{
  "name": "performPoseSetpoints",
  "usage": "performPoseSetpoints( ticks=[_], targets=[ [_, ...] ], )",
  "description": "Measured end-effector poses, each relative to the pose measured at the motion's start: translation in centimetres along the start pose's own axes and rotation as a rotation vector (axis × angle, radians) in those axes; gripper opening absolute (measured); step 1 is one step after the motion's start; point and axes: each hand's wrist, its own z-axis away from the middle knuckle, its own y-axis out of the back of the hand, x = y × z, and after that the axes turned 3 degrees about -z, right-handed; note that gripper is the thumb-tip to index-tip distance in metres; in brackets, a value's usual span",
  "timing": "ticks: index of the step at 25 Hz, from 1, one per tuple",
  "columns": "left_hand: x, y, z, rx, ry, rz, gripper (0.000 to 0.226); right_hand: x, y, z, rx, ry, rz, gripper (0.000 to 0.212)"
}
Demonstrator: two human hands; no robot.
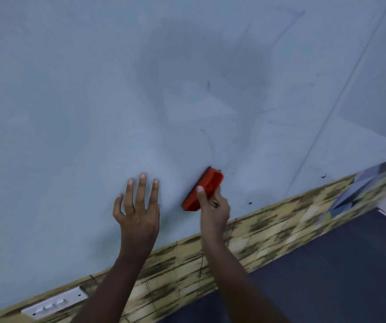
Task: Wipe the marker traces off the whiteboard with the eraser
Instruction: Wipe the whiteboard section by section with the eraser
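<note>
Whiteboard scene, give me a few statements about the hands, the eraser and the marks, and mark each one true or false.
1. The right hand grips the red eraser. True.
2. The left hand holds a marker. False: it holds nothing and lies flat on the whiteboard with fingers spread.
3. The eraser sits at the top of the whiteboard. False: it is near the lower edge, just above the patterned strip.
4. Faint blue marker traces remain above the eraser. True.
5. The eraser lies to the left of the left hand. False: it is to that hand's right.
</note>
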Motion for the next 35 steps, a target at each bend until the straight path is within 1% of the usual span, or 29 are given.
performPoseSetpoints(
  ticks=[2, 5, 6, 9, 11, 14, 17, 18, 19, 20, 21, 22, 23, 24, 26, 28, 29, 31, 32, 33, 35],
  targets=[
    [-0.1, 0.0, -0.6, 0.052, -0.065, 0.033, 0.071, 0.5, -1.4, 1.6, -0.025, 0.058, 0.044, 0.031],
    [-0.2, 0.2, -1.4, 0.080, -0.089, 0.102, 0.062, 0.4, -0.5, 0.4, 0.004, 0.024, -0.025, 0.016],
    [-0.3, 0.3, -1.8, 0.086, -0.093, 0.112, 0.059, 0.2, 0.2, -0.8, 0.027, -0.030, -0.090, 0.017],
    [-0.6, -0.1, -3.2, 0.118, -0.133, 0.085, 0.056, 1.4, 3.4, -5.1, 0.106, -0.284, -0.267, 0.039],
    [-0.4, -0.5, -3.7, 0.130, -0.135, 0.056, 0.058, 3.1, 5.7, -7.0, 0.155, -0.460, -0.367, 0.047],
    [0.9, -1.0, -3.2, 0.130, -0.103, 0.034, 0.062, 6.5, 8.4, -8.4, 0.159, -0.680, -0.477, 0.056],
    [2.4, -1.4, -2.9, 0.129, -0.042, 0.028, 0.065, 8.7, 10.4, -9.8, 0.113, -0.761, -0.511, 0.053],
    [2.9, -1.4, -2.9, 0.132, -0.019, 0.036, 0.066, 9.0, 10.6, -10.1, 0.115, -0.770, -0.503, 0.053],
    [3.2, -1.4, -3.0, 0.138, 0.000, 0.043, 0.066, 9.1, 10.3, -10.2, 0.153, -0.757, -0.458, 0.051],
    [3.5, -1.4, -3.2, 0.145, 0.017, 0.040, 0.066, 8.8, 9.7, -10.2, 0.216, -0.711, -0.379, 0.045],
    [3.7, -1.5, -3.2, 0.150, 0.028, 0.032, 0.066, 8.1, 8.6, -10.0, 0.279, -0.621, -0.297, 0.036],
    [3.8, -1.5, -3.3, 0.155, 0.032, 0.025, 0.067, 6.7, 7.4, -9.7, 0.308, -0.503, -0.247, 0.028],
    [3.9, -1.5, -3.3, 0.157, 0.034, 0.019, 0.068, 4.9, 6.2, -9.4, 0.302, -0.363, -0.222, 0.023],
    [4.0, -1.6, -3.2, 0.157, 0.037, 0.013, 0.068, 2.7, 5.1, -9.0, 0.277, -0.194, -0.197, 0.024],
    [4.1, -1.6, -3.1, 0.156, 0.054, 0.017, 0.067, -0.9, 3.2, -7.9, 0.179, 0.167, -0.105, 0.036],
    [4.0, -1.6, -3.2, 0.156, 0.059, 0.023, 0.064, -2.4, 1.7, -6.1, 0.001, 0.487, 0.068, 0.045],
    [3.8, -1.5, -3.4, 0.156, 0.050, 0.021, 0.061, -2.4, 1.1, -5.0, -0.080, 0.602, 0.181, 0.050],
    [3.2, -1.0, -3.7, 0.156, 0.037, 0.018, 0.058, -1.4, 0.4, -3.6, -0.216, 0.777, 0.391, 0.059],
    [2.8, -0.7, -3.9, 0.162, 0.044, 0.018, 0.057, -1.2, 0.4, -3.3, -0.255, 0.843, 0.459, 0.060],
    [2.4, -0.3, -4.3, 0.174, 0.061, 0.019, 0.057, -1.2, 0.7, -3.6, -0.270, 0.879, 0.482, 0.061],
    [1.4, 0.3, -5.7, 0.213, 0.088, 0.009, 0.054, -2.4, 1.4, -5.3, -0.207, 0.855, 0.405, 0.061]
  ],
)
